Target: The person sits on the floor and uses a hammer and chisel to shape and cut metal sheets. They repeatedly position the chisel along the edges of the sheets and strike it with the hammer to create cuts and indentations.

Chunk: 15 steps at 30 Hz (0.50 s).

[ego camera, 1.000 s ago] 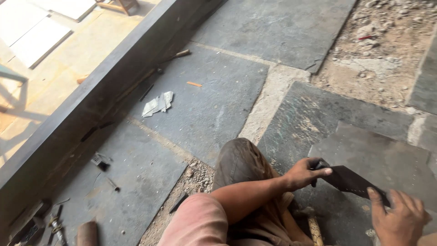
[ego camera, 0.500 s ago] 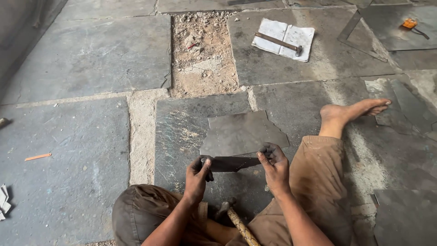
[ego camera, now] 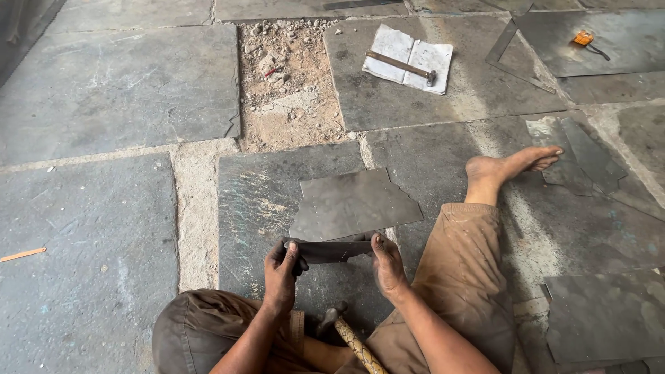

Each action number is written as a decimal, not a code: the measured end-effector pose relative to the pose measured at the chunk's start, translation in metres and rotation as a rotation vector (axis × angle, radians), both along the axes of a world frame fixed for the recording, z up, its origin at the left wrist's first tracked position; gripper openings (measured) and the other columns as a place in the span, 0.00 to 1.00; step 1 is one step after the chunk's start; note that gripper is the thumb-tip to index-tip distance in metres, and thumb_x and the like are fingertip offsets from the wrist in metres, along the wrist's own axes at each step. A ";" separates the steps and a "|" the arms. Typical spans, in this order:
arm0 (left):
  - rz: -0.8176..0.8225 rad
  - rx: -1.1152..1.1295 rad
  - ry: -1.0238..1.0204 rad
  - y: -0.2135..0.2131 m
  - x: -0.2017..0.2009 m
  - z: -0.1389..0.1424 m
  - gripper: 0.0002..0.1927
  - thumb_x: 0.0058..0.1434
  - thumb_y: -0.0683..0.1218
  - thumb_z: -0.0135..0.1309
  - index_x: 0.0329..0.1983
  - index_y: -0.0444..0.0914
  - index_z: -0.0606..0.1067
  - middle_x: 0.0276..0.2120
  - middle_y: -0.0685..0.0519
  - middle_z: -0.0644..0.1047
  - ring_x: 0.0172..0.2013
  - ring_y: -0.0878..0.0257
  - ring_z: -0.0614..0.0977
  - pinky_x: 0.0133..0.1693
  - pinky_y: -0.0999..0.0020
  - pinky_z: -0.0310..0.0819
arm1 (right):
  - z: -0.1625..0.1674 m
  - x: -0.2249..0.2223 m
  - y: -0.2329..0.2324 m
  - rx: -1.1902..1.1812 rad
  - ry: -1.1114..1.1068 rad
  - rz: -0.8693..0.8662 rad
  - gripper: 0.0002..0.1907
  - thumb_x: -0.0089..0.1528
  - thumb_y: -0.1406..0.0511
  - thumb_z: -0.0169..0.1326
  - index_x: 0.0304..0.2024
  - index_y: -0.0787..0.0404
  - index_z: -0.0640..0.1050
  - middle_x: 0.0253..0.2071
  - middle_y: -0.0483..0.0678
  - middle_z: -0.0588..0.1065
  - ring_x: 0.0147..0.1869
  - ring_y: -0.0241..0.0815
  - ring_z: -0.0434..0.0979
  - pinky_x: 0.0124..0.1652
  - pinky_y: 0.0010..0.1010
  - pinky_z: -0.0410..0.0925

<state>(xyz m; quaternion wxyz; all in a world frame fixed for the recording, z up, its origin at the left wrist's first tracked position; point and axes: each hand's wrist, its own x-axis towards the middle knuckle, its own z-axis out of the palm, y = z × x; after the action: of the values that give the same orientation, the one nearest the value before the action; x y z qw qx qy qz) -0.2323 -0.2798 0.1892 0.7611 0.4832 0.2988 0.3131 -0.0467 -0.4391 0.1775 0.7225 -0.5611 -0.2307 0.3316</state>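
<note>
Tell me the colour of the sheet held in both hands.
Dark grey, dull metal; the sheet shows best in the head view.

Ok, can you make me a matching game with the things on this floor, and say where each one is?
Things:
1. metal sheet
2. hammer
3. orange tool
4. orange stick

Places:
A. far left on the floor
B. on white paper
C. held by the left hand and the right hand
D. on a dark sheet, top right

Pairs: 1-C, 2-B, 3-D, 4-A
</note>
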 end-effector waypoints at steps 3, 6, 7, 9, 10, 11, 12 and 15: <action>0.004 -0.004 0.034 -0.001 0.001 -0.003 0.16 0.67 0.55 0.54 0.38 0.37 0.75 0.21 0.57 0.72 0.24 0.69 0.72 0.29 0.72 0.64 | 0.007 -0.005 0.002 0.168 0.009 0.083 0.30 0.65 0.43 0.50 0.43 0.65 0.79 0.40 0.47 0.80 0.51 0.41 0.77 0.57 0.33 0.66; 0.015 0.018 0.051 -0.001 0.002 -0.005 0.17 0.68 0.56 0.54 0.37 0.37 0.75 0.21 0.56 0.72 0.23 0.69 0.72 0.28 0.72 0.63 | 0.011 -0.008 0.003 0.189 -0.076 0.107 0.30 0.68 0.44 0.49 0.46 0.65 0.77 0.42 0.47 0.77 0.53 0.41 0.75 0.59 0.34 0.65; 0.029 0.011 0.072 0.000 0.002 -0.005 0.17 0.67 0.56 0.54 0.37 0.37 0.75 0.20 0.56 0.72 0.23 0.69 0.72 0.28 0.72 0.64 | 0.011 -0.008 0.003 0.164 -0.130 0.122 0.30 0.68 0.43 0.49 0.46 0.65 0.77 0.42 0.47 0.77 0.53 0.42 0.75 0.59 0.34 0.66; 0.051 -0.012 0.091 0.002 0.002 -0.004 0.18 0.67 0.57 0.53 0.36 0.37 0.74 0.20 0.56 0.72 0.22 0.69 0.71 0.27 0.72 0.62 | 0.012 -0.008 0.002 0.115 -0.243 0.148 0.31 0.68 0.42 0.49 0.45 0.65 0.78 0.43 0.48 0.78 0.53 0.42 0.77 0.58 0.34 0.67; 0.064 -0.032 0.092 0.002 0.002 -0.003 0.18 0.67 0.57 0.53 0.36 0.37 0.73 0.20 0.56 0.72 0.22 0.69 0.70 0.26 0.72 0.61 | 0.012 -0.007 0.000 0.052 -0.291 0.160 0.30 0.68 0.43 0.49 0.47 0.63 0.78 0.40 0.48 0.77 0.49 0.42 0.75 0.54 0.34 0.67; 0.079 -0.056 0.099 0.003 0.002 -0.001 0.19 0.68 0.58 0.53 0.35 0.37 0.73 0.20 0.56 0.72 0.21 0.69 0.69 0.26 0.72 0.60 | 0.012 -0.007 -0.001 -0.017 -0.333 0.175 0.30 0.68 0.43 0.49 0.49 0.62 0.78 0.38 0.47 0.76 0.45 0.41 0.72 0.50 0.33 0.67; 0.104 -0.069 0.103 0.004 0.002 0.001 0.19 0.67 0.58 0.53 0.35 0.37 0.73 0.19 0.56 0.72 0.21 0.69 0.68 0.25 0.72 0.60 | 0.012 -0.006 -0.002 -0.083 -0.375 0.191 0.29 0.68 0.43 0.48 0.51 0.60 0.79 0.36 0.46 0.75 0.42 0.41 0.70 0.46 0.33 0.66; 0.174 -0.116 0.122 0.006 0.001 0.008 0.19 0.66 0.59 0.54 0.35 0.38 0.73 0.19 0.56 0.71 0.19 0.69 0.66 0.23 0.72 0.58 | 0.009 -0.005 -0.005 -0.088 -0.653 0.227 0.25 0.65 0.48 0.55 0.51 0.61 0.75 0.41 0.46 0.79 0.48 0.41 0.78 0.49 0.34 0.72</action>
<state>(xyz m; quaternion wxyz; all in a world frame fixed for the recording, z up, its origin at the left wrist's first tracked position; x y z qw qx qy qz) -0.2313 -0.2736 0.1969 0.7382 0.4288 0.4030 0.3299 -0.0521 -0.4443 0.1862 0.5440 -0.6390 -0.4962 0.2225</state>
